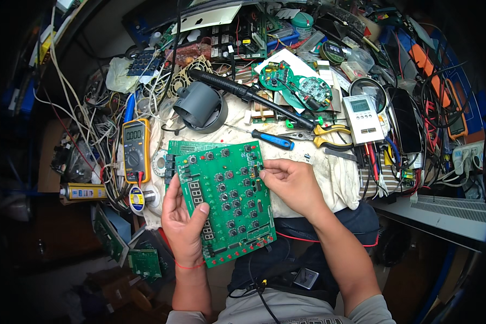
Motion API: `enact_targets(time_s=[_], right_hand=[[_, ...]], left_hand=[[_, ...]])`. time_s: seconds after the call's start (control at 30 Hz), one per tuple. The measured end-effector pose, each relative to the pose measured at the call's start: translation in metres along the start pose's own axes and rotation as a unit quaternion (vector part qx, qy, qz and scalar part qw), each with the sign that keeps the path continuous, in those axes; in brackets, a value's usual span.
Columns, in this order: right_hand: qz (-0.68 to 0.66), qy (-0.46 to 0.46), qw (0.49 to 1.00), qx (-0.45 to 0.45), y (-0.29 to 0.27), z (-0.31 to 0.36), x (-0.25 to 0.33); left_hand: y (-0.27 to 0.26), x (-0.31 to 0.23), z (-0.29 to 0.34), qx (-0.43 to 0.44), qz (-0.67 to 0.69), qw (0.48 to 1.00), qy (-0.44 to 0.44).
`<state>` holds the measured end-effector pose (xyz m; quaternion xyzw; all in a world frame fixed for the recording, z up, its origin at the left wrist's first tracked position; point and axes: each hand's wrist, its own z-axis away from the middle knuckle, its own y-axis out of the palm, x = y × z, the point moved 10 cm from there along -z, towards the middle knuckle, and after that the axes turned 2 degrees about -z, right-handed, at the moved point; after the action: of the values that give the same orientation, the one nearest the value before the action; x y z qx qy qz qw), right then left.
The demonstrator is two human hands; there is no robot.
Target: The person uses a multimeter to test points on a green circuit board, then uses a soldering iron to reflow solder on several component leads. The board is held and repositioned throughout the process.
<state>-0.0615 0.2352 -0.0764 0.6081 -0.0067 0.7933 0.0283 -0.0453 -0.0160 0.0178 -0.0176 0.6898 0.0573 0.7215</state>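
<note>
A green circuit board [237,208] with rows of black push buttons, seven-segment displays and small red parts is held up, tilted, in front of me. My left hand [183,216] grips its left edge, thumb on the face near the displays. At the upper right edge, my right hand [289,183] is closed in a pinch against the board, beside some small parts; the fingertips partly hide what they touch. A second green board [186,147] with black blocks on its left side shows behind the first one.
On the cloth-covered bench [329,189] lie a blue screwdriver [274,139], yellow-handled pliers [332,136], a grey cylindrical part [200,105] and a yellow multimeter [136,150]. A solder spool [140,197] stands left. A white tester [363,117] sits right. Tangled cables and boards crowd both sides.
</note>
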Motion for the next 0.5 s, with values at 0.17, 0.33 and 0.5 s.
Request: enact_targets(time_s=[0.17,0.33,0.5], right_hand=[[0.026,-0.039,0.998,-0.043,0.001,0.004,0.012],[0.077,-0.086,0.991,-0.072,0.001,0.009,0.027],[0.123,-0.123,0.979,-0.102,0.001,0.016,0.039]], left_hand=[[0.002,-0.003,0.002,0.001,-0.009,1.000,0.009],[0.005,-0.005,0.004,0.013,0.007,1.000,0.022],[0.000,-0.003,0.009,0.009,-0.007,0.999,0.044]])
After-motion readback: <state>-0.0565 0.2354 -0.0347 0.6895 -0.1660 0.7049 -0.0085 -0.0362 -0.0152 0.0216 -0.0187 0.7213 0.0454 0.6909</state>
